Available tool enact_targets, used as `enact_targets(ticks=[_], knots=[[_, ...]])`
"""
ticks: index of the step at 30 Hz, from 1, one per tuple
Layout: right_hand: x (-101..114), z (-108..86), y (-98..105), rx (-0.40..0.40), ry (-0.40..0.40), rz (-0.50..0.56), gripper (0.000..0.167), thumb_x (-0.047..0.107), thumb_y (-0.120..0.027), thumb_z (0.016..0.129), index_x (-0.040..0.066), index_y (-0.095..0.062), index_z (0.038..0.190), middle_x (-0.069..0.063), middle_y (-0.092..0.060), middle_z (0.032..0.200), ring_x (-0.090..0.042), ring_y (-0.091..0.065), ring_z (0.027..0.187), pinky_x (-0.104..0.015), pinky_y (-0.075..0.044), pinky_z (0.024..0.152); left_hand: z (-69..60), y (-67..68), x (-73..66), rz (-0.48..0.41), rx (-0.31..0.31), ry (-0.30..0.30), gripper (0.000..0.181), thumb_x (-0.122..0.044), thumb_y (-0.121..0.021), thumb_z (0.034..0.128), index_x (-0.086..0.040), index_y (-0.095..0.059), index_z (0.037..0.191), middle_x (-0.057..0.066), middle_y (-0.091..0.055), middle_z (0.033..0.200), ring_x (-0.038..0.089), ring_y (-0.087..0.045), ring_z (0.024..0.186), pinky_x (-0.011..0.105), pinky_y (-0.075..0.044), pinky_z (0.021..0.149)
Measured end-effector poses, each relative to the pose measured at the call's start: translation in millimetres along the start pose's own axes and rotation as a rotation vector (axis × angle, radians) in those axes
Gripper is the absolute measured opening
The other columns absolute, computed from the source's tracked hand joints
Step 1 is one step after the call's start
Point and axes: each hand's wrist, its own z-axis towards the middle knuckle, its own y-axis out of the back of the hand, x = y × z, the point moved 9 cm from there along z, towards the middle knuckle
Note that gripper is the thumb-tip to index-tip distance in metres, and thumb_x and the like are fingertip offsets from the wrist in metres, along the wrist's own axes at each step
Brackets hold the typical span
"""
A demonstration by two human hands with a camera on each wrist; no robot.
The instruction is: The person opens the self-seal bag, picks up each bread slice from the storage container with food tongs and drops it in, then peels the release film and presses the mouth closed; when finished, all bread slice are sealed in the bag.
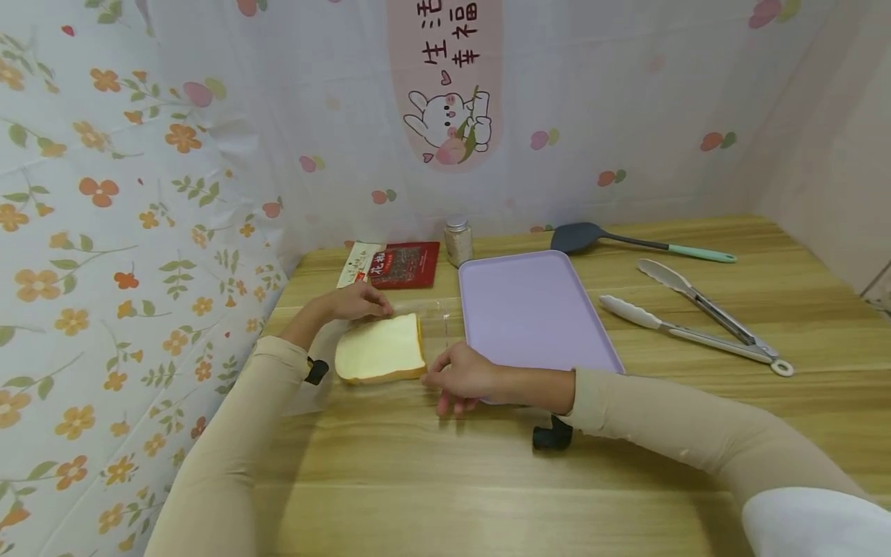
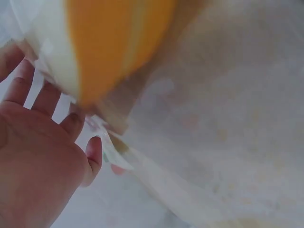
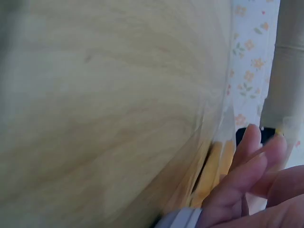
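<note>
A thick bread slice (image 1: 381,346) with a pale face and orange crust lies in a clear plastic bag (image 1: 437,313) on the left of the table. At its far side, my left hand (image 1: 358,302) pinches the bag's edge; the left wrist view shows the fingers against the plastic beside the crust (image 2: 118,42). By the slice's near right corner, my right hand (image 1: 465,375) pinches the bag between thumb and forefinger, its other fingers hanging loosely. The right wrist view shows the clear film and a strip of crust (image 3: 209,171) beside the fingers.
A lilac tray (image 1: 532,309) lies just right of the bag, partly under my right wrist. Behind are a red spice packet (image 1: 405,264) and a small jar (image 1: 458,242). A spatula (image 1: 629,240) and metal tongs (image 1: 703,321) lie to the right.
</note>
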Motion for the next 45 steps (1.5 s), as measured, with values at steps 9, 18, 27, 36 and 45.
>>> enact_targets(ticks=[9,18,27,36,45], knots=[[-2.1,-4.1,-10.1,0.056,-0.010,-0.052,0.020,0.012,-0.059,0.098,-0.001,-0.066,0.085,-0.012,-0.069,0.060,-0.008,-0.051,0.035,-0.019,-0.041,0.036,11.1,-0.5,-3.3,-0.014,-0.053,0.008,0.023,-0.007,-0.054,0.1008,0.005,-0.073,0.107,0.016,-0.073,0.106,0.026,-0.067,0.103,0.037,-0.051,0.092],[-8.0,-7.2,-17.4,0.124,-0.069,-0.105,0.021,0.007,-0.060,0.096,-0.004,-0.061,0.078,-0.016,-0.070,0.063,-0.008,-0.055,0.039,-0.018,-0.039,0.036,11.5,-0.9,-8.5,0.049,-0.099,0.008,0.018,-0.004,-0.060,0.0962,0.005,-0.075,0.103,0.016,-0.074,0.104,0.011,-0.053,0.083,0.024,-0.043,0.073],[-7.5,-6.5,-18.7,0.129,-0.050,-0.163,0.022,0.007,-0.063,0.094,-0.004,-0.060,0.075,-0.015,-0.068,0.059,-0.006,-0.054,0.037,-0.017,-0.037,0.035,10.4,-2.5,-10.3,0.049,-0.089,-0.009,0.019,-0.007,-0.061,0.0961,0.002,-0.076,0.104,0.013,-0.074,0.104,0.010,-0.054,0.082,0.025,-0.044,0.072],[2.4,-18.8,10.5,0.104,-0.002,-0.273,0.012,0.015,-0.066,0.094,0.007,-0.061,0.101,-0.012,-0.070,0.064,-0.012,-0.055,0.039,-0.022,-0.045,0.039,11.6,-7.1,-20.1,0.030,-0.074,-0.076,0.017,-0.004,-0.058,0.0981,0.004,-0.067,0.109,0.015,-0.070,0.107,0.022,-0.061,0.096,0.034,-0.048,0.084],[32.4,-2.2,68.3,-0.031,0.081,-0.526,0.015,0.017,-0.065,0.094,0.007,-0.062,0.105,-0.006,-0.069,0.063,-0.013,-0.059,0.041,-0.023,-0.044,0.039,21.7,-11.0,-52.3,0.154,-0.058,-0.090,0.021,-0.010,-0.059,0.0983,0.001,-0.065,0.114,0.014,-0.068,0.113,0.028,-0.062,0.106,0.044,-0.049,0.093]])
